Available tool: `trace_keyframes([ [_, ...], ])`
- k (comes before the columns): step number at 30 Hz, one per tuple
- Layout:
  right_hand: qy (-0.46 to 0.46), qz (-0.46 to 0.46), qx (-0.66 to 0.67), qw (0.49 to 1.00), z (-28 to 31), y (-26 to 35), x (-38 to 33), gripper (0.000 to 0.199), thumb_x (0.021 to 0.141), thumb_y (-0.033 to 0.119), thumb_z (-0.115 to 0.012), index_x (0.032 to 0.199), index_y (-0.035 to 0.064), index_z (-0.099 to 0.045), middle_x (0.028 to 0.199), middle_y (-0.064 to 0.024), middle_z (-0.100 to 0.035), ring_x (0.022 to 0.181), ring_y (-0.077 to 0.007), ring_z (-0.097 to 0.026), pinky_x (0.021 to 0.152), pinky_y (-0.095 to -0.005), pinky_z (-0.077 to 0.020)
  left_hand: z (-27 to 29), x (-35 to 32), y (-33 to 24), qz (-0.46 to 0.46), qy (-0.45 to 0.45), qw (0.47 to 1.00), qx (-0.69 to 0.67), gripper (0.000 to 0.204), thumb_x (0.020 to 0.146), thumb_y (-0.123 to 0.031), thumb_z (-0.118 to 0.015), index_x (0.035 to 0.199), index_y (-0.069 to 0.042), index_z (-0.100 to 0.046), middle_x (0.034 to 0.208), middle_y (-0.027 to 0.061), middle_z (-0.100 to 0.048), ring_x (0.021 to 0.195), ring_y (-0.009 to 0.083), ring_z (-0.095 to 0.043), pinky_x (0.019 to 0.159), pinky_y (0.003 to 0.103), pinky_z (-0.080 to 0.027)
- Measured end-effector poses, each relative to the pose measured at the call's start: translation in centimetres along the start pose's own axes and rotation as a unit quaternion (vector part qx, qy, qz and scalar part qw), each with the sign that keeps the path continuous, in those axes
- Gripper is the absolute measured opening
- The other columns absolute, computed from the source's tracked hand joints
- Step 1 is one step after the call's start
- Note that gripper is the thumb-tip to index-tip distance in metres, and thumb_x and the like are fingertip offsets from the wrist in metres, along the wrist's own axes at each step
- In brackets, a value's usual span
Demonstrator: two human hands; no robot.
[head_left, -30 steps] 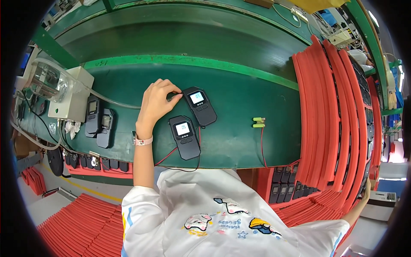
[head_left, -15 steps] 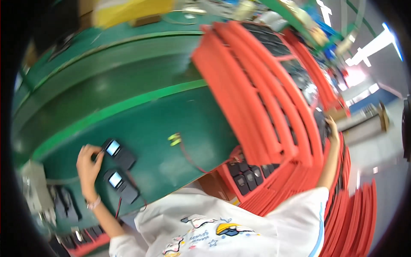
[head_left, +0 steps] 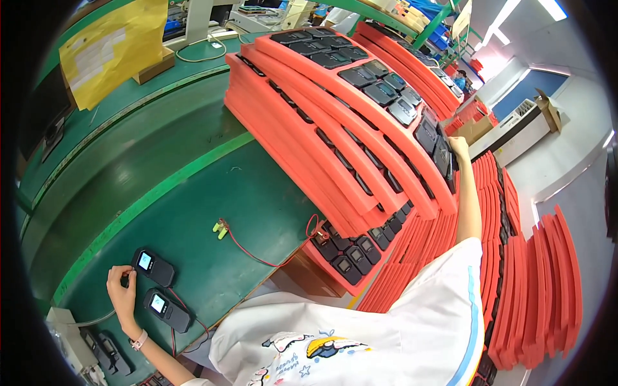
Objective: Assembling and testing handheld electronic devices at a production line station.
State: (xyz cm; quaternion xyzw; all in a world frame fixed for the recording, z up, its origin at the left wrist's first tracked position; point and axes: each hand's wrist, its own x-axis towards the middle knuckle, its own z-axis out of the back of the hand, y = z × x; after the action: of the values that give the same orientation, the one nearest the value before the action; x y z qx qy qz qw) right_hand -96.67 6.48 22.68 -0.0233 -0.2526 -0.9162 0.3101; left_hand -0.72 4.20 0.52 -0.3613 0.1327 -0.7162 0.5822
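Note:
Two black handheld devices with lit screens lie at the left of the green bench, the upper one (head_left: 154, 268) and the lower one (head_left: 167, 311). Thumb and fingers of my left hand (head_left: 122, 289) come together at the upper device's screen end, touching its edge. Red and black leads run by the lower device. Far to the right, my right arm reaches to a tall stack of red foam trays (head_left: 302, 135). There my right hand (head_left: 459, 149) closes at the edge of a black plastic case (head_left: 443, 156) in the top tray; its fingertips are partly hidden.
A red lead with yellow-green clips (head_left: 221, 229) crosses the bench. Below the stack, another red tray (head_left: 347, 284) holds several black devices. More red trays (head_left: 537, 289) stand at the right. A grey-white box (head_left: 62, 321) sits at the left; a yellow sheet (head_left: 116, 55) hangs above the shelf.
My view has swung, so the bench and tray stack sit further left and the picture is sharper. My left hand stays by the upper device, my right hand at the stack's edge.

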Motion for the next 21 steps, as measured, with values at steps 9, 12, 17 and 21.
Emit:
trace_keyframes([
  [9,0.184,-0.064,0.247,0.949,2.9,-4.0,2.0,0.038,0.094,0.026,-0.057,0.118,-0.0030,-0.063,0.111,-0.0098,-0.066,0.094,-0.0178,-0.064,0.077,-0.0330,-0.0515,-0.1,-0.2,0.5,0.006,0.001,1.000,-0.003,0.007,0.082,-0.001,-0.065,0.087,0.000,-0.060,0.078,0.0093,-0.057,0.072,0.0200,-0.055,0.066,0.031,-0.043],
  [12,0.157,0.021,0.387,0.908,2.2,-4.8,-4.1,0.044,0.098,0.031,-0.053,0.127,-0.0019,-0.058,0.119,-0.0088,-0.062,0.101,-0.0180,-0.060,0.085,-0.0326,-0.0467,-0.1,-0.2,0.0,0.004,0.003,1.000,-0.008,0.006,0.083,-0.002,-0.064,0.088,0.001,-0.060,0.079,0.0093,-0.057,0.072,0.0196,-0.055,0.066,0.031,-0.043],
  [17,0.058,0.018,0.413,0.909,-0.3,1.7,-9.8,0.062,0.101,0.049,-0.042,0.142,0.0016,-0.044,0.141,-0.0104,-0.050,0.126,-0.0204,-0.049,0.109,-0.0344,-0.0325,-0.1,-0.4,0.1,0.006,0.004,1.000,-0.008,0.006,0.085,-0.003,-0.064,0.089,0.001,-0.061,0.079,0.0092,-0.056,0.071,0.0191,-0.055,0.066,0.031,-0.043],
  [21,0.126,0.029,0.346,0.929,1.2,1.1,-11.5,0.066,0.102,0.053,-0.035,0.144,0.0027,-0.042,0.141,-0.0119,-0.050,0.128,-0.0198,-0.047,0.110,-0.0346,-0.0324,-1.4,0.3,0.3,0.009,0.022,1.000,-0.019,0.006,0.085,-0.002,-0.064,0.089,0.002,-0.060,0.079,0.0100,-0.056,0.071,0.0200,-0.055,0.066,0.031,-0.044],
])
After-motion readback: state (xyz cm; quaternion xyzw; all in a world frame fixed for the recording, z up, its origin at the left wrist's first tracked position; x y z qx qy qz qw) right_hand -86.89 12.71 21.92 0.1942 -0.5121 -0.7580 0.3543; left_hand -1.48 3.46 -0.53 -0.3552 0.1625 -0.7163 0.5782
